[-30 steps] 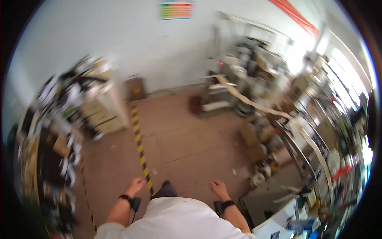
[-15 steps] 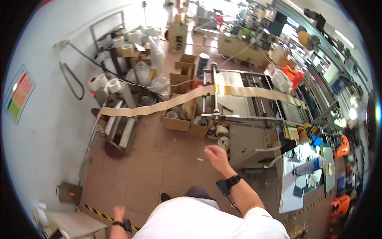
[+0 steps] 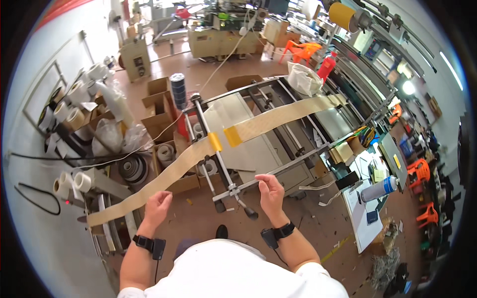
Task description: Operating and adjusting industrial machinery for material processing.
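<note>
My left hand (image 3: 157,207) is raised just below a long pale beige strip (image 3: 185,160), with its fingers curled in and nothing visible in them. My right hand (image 3: 271,194) hovers near the front rail of a metal frame machine (image 3: 293,163), its fingers loosely bent and thumb apart, holding nothing. The strip runs from a roller stand (image 3: 107,233) at the left, sags, and crosses the machine to the right. Yellow pieces (image 3: 232,136) mark the strip near the machine's left bar (image 3: 211,133).
Black-knobbed handles (image 3: 251,213) jut from the machine's near corner. Cardboard boxes (image 3: 160,104) and a dark roll (image 3: 133,169) stand beyond the strip. A white-topped table (image 3: 360,228) at the right carries a spray can (image 3: 380,188). Orange chairs (image 3: 420,171) stand farther right.
I have moved closer to the strip and machine. My left hand has risen from low at the left to near the strip; my right hand is now beside the machine's front rail.
</note>
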`<state>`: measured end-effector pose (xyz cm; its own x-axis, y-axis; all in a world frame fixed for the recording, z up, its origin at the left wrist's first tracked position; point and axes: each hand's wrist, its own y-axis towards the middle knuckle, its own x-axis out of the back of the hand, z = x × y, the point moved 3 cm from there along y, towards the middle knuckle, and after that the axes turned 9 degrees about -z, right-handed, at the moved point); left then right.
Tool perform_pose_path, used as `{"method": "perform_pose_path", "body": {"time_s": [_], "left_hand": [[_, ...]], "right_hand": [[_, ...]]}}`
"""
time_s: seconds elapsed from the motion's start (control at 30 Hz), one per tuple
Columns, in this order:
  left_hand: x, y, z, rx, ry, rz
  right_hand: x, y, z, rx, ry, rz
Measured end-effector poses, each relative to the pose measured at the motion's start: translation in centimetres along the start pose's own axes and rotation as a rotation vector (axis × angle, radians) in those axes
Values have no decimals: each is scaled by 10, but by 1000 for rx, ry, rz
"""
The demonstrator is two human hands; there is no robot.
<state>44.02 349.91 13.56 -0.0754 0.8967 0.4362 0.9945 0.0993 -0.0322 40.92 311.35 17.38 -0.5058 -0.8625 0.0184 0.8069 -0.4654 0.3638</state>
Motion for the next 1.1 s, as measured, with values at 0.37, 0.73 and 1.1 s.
{"method": "perform_pose_path", "body": {"time_s": [0.37, 0.73, 1.1], "left_hand": [[-90, 213, -45, -262, -12, 189], [-91, 234, -40, 191, -208, 780], [-70, 241, 8, 162, -138, 923]], "right_hand": [[-31, -40, 81, -84, 332, -110], [-67, -64, 105, -98, 38, -428], [-67, -61, 107, -205, 74, -398]]}}
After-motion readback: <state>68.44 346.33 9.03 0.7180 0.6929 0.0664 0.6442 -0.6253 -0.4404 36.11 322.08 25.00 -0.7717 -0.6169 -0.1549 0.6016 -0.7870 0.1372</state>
